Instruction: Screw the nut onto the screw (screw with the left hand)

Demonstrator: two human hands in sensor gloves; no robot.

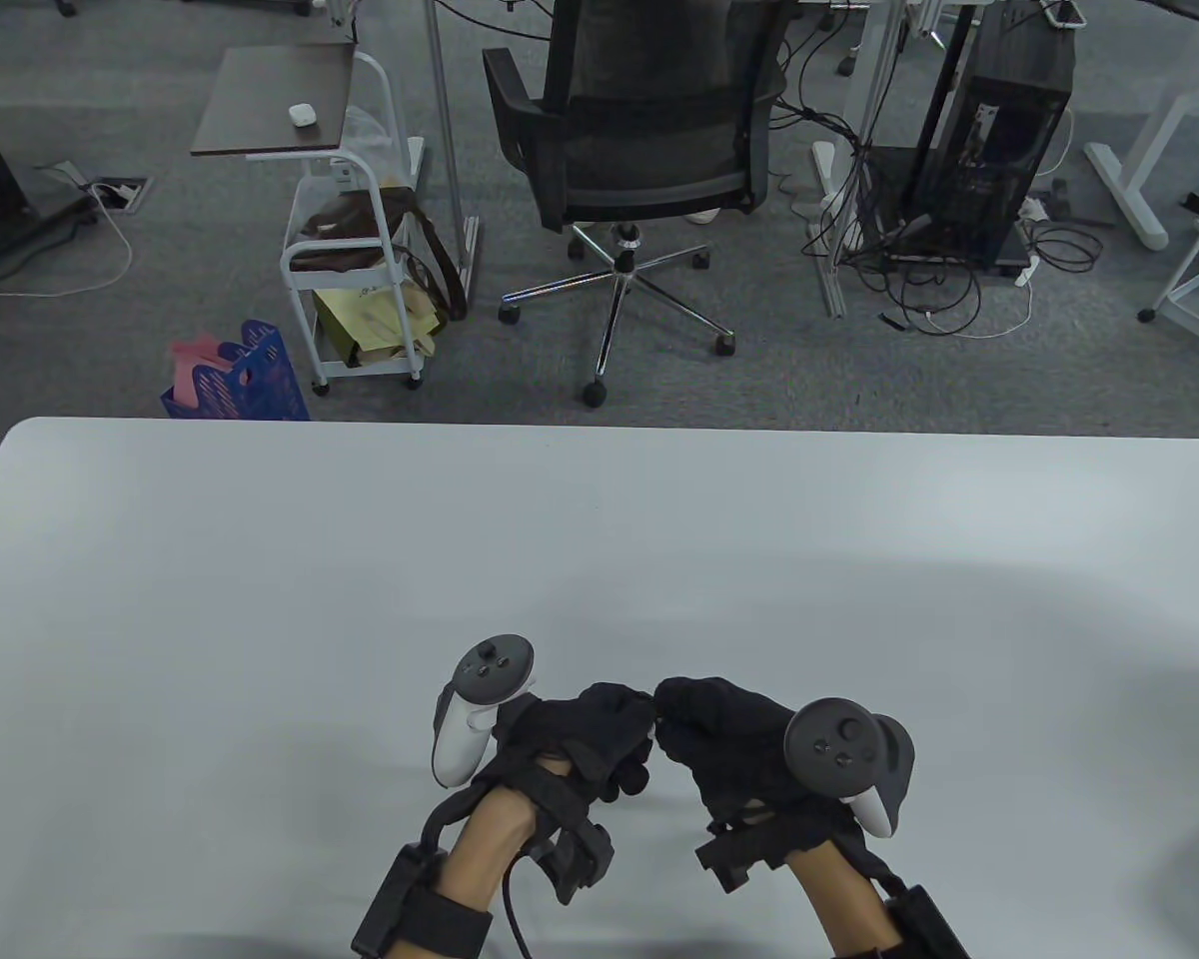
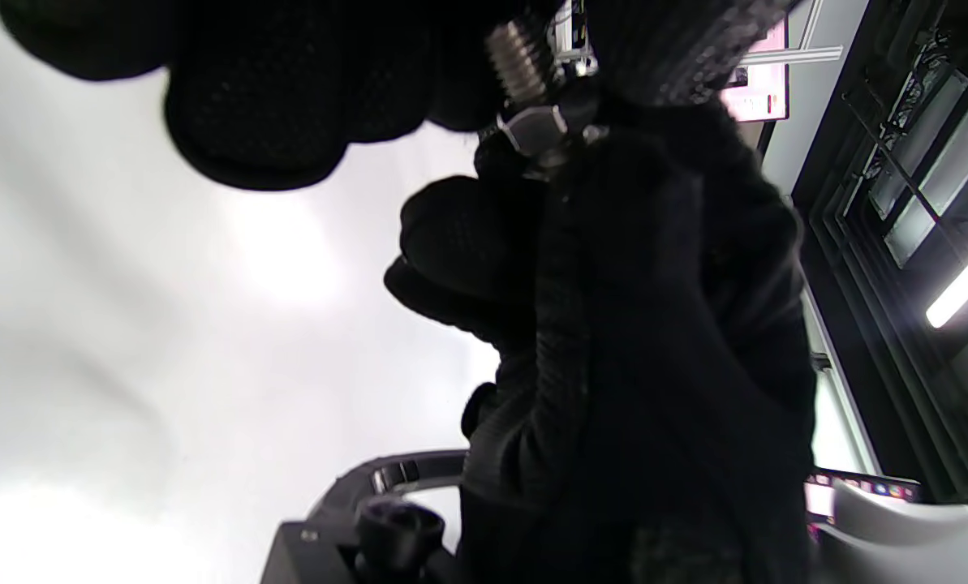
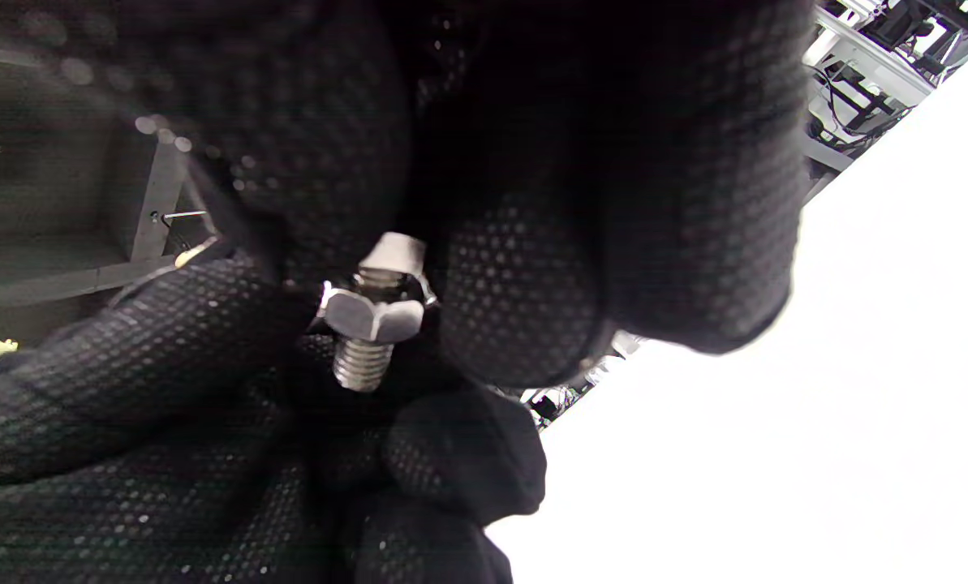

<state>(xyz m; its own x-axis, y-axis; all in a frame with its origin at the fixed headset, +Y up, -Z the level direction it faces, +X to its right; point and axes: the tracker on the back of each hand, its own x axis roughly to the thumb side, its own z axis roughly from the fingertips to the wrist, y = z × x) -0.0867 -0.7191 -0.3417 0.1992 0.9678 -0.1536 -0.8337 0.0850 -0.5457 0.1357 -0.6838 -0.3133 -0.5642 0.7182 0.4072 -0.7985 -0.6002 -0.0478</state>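
Note:
My two hands meet low in the middle of the white table (image 1: 260, 599). The left hand (image 1: 631, 721) and right hand (image 1: 671, 721) touch at the fingertips, and the screw is hidden between them in the table view. In the right wrist view the right hand's fingers (image 3: 524, 300) grip the screw (image 3: 363, 365) by its hex head. The nut (image 3: 372, 315) sits on the thread just under the head, with the thread end sticking out. The left hand's fingers (image 3: 126, 365) lie against the nut. The left wrist view shows the thread (image 2: 516, 57) and nut (image 2: 536, 130) among the left hand's fingers (image 2: 289, 105).
Beyond the table's far edge stand an office chair (image 1: 639, 150), a small white cart (image 1: 350, 270), a blue basket (image 1: 245, 375) and a computer tower (image 1: 999, 140) with cables on the grey carpet.

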